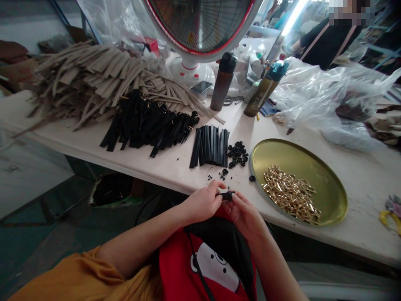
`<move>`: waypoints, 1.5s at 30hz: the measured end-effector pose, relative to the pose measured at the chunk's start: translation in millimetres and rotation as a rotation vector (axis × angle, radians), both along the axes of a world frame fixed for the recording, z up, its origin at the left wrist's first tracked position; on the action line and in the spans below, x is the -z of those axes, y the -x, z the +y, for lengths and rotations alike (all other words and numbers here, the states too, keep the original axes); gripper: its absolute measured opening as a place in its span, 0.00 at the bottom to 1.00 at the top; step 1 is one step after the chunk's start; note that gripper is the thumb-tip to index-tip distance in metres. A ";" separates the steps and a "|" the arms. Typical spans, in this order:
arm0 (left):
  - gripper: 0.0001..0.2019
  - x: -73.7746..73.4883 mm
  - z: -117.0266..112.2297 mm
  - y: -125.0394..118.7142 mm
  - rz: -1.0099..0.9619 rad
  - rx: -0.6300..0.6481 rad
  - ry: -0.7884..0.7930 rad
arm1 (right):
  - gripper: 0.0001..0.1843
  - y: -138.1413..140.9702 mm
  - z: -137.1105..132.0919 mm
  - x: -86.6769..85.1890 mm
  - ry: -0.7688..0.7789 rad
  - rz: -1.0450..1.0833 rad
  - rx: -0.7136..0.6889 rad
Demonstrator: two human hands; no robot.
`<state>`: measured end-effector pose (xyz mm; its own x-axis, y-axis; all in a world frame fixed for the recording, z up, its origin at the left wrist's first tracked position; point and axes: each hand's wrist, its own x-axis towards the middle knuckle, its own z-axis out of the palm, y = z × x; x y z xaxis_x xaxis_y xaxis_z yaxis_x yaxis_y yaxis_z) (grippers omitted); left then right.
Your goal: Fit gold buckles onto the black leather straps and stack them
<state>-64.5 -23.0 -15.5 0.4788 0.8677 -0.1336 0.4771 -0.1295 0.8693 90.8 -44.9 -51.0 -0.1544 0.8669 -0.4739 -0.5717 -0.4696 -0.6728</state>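
Observation:
Close to the table's front edge, my left hand (203,203) and my right hand (246,212) meet over a short black strap (227,195). Each pinches an end of it; the fingers hide part of the strap, and any small fitting on it is too small to tell. Just beyond my hands are small black rings (238,154) in a loose heap. A row of flat black strips (213,146) lies to their left. On the right, a gold-coloured round tray (326,188) holds a pile of shiny gold metal buckles or clasps (290,194).
Black straps with buckles (140,123) are piled on the left, before a big heap of grey-beige strips (84,79). A fan (200,25), two bottles (223,81) and clear plastic bags (328,100) stand behind. Yellow-handled pliers (390,219) lie far right. A person (328,42) is beyond.

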 end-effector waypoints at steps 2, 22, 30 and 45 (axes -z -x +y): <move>0.14 -0.3 -0.1 -1.6 0.012 0.005 0.001 | 0.09 -0.1 -1.5 -2.2 -0.011 -0.001 -0.016; 0.10 0.6 -9.9 8.6 -0.233 -0.052 0.314 | 0.16 9.8 -18.9 -20.4 -0.206 -0.144 0.150; 0.11 -9.1 -17.8 10.5 -0.020 -0.097 0.025 | 0.13 12.5 -22.4 -18.1 -0.037 -0.093 -0.183; 0.15 -0.7 -14.2 18.7 -0.179 0.053 0.221 | 0.15 15.1 -15.9 -6.6 -0.233 -0.644 0.150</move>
